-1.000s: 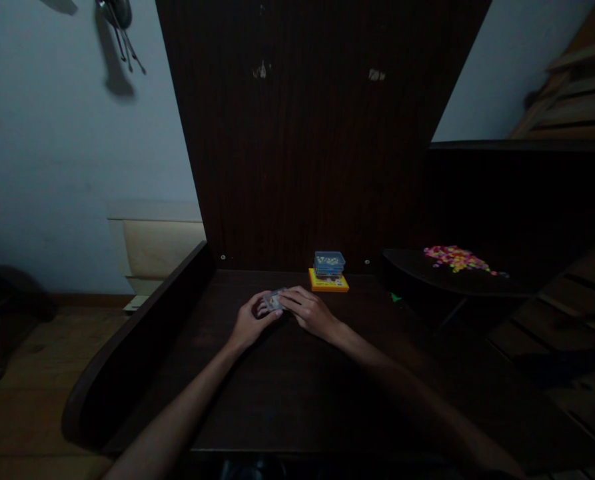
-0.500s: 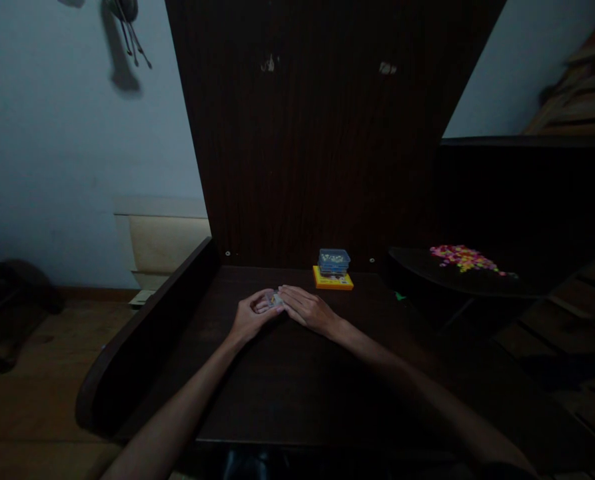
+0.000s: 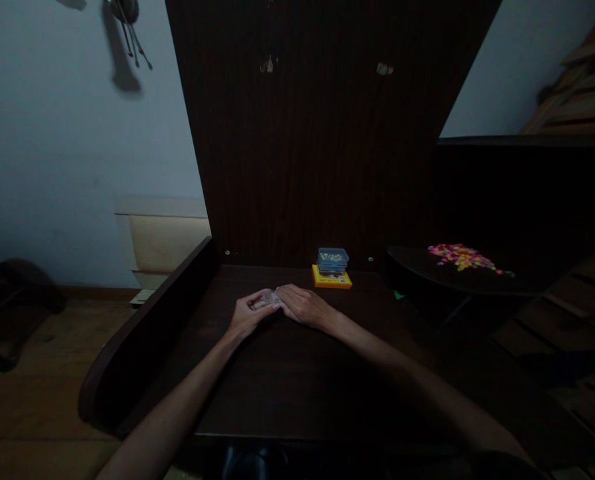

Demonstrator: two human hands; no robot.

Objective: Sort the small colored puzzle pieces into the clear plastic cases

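Observation:
Both my hands meet at the middle of a dark wooden desk. My left hand and my right hand are closed together round a small pale flat object. Most of that object is hidden by my fingers, and the dim light keeps me from making out what it is. Just behind my right hand, a small blue box with pale bits inside sits on a yellow flat box against the desk's tall dark back panel.
A heap of small pink, yellow and orange pieces lies on a dark rounded side shelf at the right. A raised side rail borders the desk's left. Light wooden boards lean on the wall at left.
My hands have closed further over the small pale object, so less of it shows. The view has shifted slightly.

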